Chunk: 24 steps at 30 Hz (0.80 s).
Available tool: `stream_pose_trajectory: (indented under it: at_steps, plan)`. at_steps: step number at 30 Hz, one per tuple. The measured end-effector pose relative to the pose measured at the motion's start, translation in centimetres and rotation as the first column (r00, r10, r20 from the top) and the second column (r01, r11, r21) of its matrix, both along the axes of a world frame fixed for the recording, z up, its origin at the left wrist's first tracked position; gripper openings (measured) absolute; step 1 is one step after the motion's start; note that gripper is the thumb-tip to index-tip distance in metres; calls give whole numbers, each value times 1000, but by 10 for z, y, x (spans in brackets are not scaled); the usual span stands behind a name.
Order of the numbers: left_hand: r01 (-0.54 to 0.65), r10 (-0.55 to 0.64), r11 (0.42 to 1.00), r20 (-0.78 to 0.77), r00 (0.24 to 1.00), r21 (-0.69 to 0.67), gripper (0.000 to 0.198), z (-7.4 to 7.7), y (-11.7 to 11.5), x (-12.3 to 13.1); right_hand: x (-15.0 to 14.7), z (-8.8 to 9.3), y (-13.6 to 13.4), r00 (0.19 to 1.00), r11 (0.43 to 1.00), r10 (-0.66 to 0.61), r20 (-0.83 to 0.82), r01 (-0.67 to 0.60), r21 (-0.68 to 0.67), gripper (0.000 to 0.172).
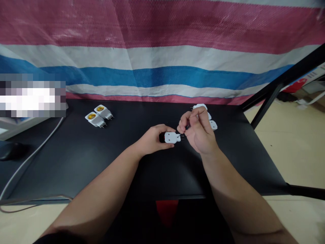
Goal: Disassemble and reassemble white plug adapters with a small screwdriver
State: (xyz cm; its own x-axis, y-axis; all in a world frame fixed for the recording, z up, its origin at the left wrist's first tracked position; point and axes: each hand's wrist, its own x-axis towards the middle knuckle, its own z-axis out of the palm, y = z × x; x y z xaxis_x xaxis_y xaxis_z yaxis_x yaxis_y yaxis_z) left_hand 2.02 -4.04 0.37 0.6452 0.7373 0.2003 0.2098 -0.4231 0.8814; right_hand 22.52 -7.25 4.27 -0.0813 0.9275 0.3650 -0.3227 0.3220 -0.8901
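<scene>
On the black table, a white two-pin plug-in unit [171, 137] lies with its pins toward the right and two dark round holes facing up. My left hand [151, 140] is closed around its left end, thumb and fingers along its opposite sides. My right hand [201, 134] pinches a small screwdriver [188, 127], mostly hidden by the fingers. Its thin tip meets the unit's narrow neck near the pins. Behind my right hand lie more white units [213, 125], partly covered by it.
Two white plug-in units [91, 116] with gold round insets lie at the back left of the table [76, 156]. A grey cable [43, 144] and a black mouse [11, 150] are at the far left. A striped sheet [152, 74] hangs behind; a black metal frame [266, 98] stands right.
</scene>
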Motion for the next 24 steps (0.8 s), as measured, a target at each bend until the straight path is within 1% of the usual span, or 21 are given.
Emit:
stream_pose_trajectory:
  at_steps: [2,4,5,7,8,10,14,16,17,19,21,22,24]
  plan:
    - [-3,3,1000,11,1000,-11,48,-1,0,0,2,-4,0,980,980,-163,113,147,137,29]
    - [-15,15,1000,22,1000,-24,46,-2,0,0,4,-7,0,921,921,-341,186,288,261,25]
    - [-29,30,999,24,999,-26,46,-2,0,0,5,-8,1,891,890,-409,197,342,301,24]
    - [-73,74,997,21,997,-25,46,-3,1,-1,7,-8,1,849,848,-491,195,415,329,23]
    - [-94,94,995,18,995,-25,46,-4,2,-1,8,-8,2,842,846,-502,198,430,316,22]
    - [-111,112,993,8,994,-31,47,-4,3,-2,9,-7,2,850,867,-482,214,426,259,18]
    - [-92,93,994,12,996,-56,49,-3,4,-4,14,-5,2,894,921,-382,232,349,171,16]
    - [-84,85,994,16,996,-63,50,-4,5,-5,18,-3,4,924,952,-299,239,273,138,17]
    - [-80,81,995,19,997,-67,51,-4,5,-5,19,-3,5,944,970,-235,231,214,110,19]
    - [-64,67,995,33,997,-78,51,-5,6,-6,19,-1,7,983,996,-84,166,79,37,23]
    - [-25,29,996,46,999,-85,51,-6,7,-7,17,1,8,999,999,36,33,-35,-42,27]
    - [-2,6,997,49,999,-82,51,-6,7,-7,15,3,8,997,995,70,-41,-73,-73,28]
    - [35,-32,997,44,999,-71,52,-6,8,-8,9,4,7,983,989,94,-159,-111,-101,26]
